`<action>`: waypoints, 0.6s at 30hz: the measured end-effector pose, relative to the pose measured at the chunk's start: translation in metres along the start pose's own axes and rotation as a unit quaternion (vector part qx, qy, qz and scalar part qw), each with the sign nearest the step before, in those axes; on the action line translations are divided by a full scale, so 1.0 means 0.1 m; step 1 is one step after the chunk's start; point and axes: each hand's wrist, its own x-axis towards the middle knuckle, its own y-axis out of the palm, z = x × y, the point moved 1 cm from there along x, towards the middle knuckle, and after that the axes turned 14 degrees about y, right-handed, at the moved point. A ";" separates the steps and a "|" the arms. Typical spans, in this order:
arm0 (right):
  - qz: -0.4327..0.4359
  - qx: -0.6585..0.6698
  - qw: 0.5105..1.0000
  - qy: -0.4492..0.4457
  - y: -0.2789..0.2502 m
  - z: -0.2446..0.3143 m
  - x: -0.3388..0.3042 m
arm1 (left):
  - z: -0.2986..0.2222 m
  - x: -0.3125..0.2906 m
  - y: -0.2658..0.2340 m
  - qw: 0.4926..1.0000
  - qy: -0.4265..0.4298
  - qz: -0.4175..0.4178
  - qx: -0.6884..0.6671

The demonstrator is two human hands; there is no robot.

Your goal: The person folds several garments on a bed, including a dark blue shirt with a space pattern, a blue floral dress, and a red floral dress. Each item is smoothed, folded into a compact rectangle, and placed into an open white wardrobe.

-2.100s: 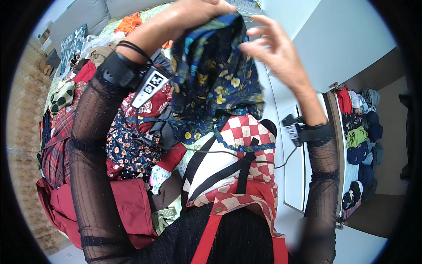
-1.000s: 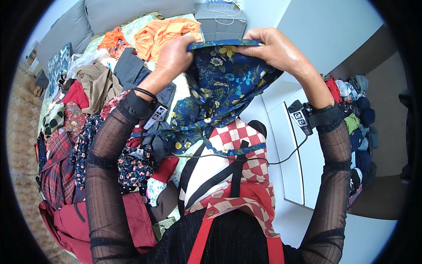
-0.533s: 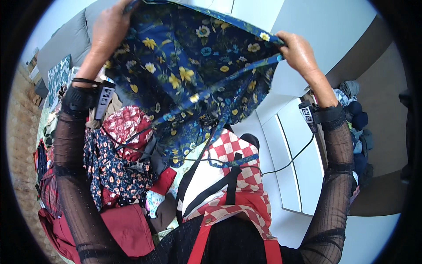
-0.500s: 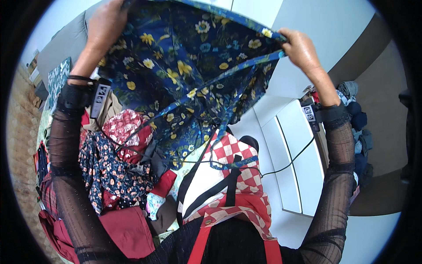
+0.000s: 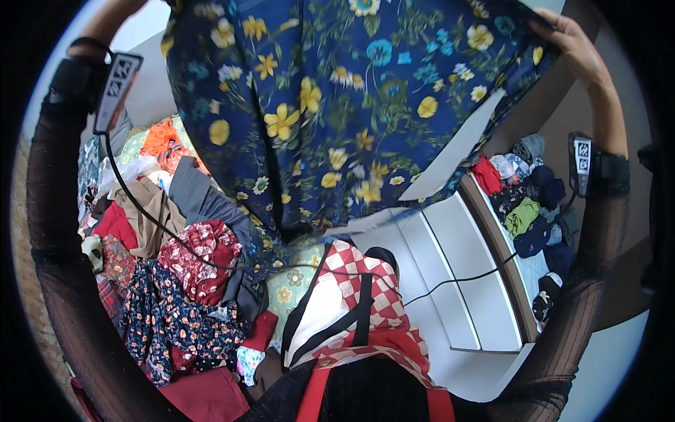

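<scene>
Your hands are now farther apart than half a second ago, and the blue flowered cloth point(image 5: 380, 119) is up higher, pulled wide between your arms so that it fills most of the upper view. Your right hand point(image 5: 573, 43) pinches it at its upper right corner, fingertips closed over the fabric. Your left hand has gone past the top edge; only the left wrist point(image 5: 109, 27) shows, so whether it grips the opposite corner cannot be told, though the spread of the cloth suggests that it does. A second ago the cloth was gathered in folds between two close hands; now its yellow, white and pale blue flowers face you broadly, with a few vertical folds left. For the handling, that likely means that the piece is nearly opened out, while its top edge lies out of sight. On the right, a narrow strip of it slants down, leaving a gap through which the white drawers point(image 5: 457, 243) show. Its blurred lower edge hangs before the red-and-white checked apron point(image 5: 394, 288) and near the red patterned garment point(image 5: 200, 257) on the pile; whether it touches either is unclear. The black cable point(image 5: 457, 279) sags beneath it.
</scene>
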 end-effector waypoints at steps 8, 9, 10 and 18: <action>0.004 0.225 0.973 0.049 0.04 -0.20 0.11 | 0.63 -0.39 0.09 0.989 -0.003 -0.111 -0.095; 0.004 0.253 0.966 0.046 0.13 -0.11 0.14 | 0.66 -0.44 0.01 0.987 -0.061 -0.128 -0.072; 0.020 0.262 0.964 0.033 0.22 -0.03 0.12 | 0.63 -0.50 -0.08 0.982 -0.062 -0.151 -0.099; 0.322 0.159 0.919 -0.166 0.78 0.29 -0.55 | 0.62 -2.02 -0.63 0.940 0.024 0.160 -0.300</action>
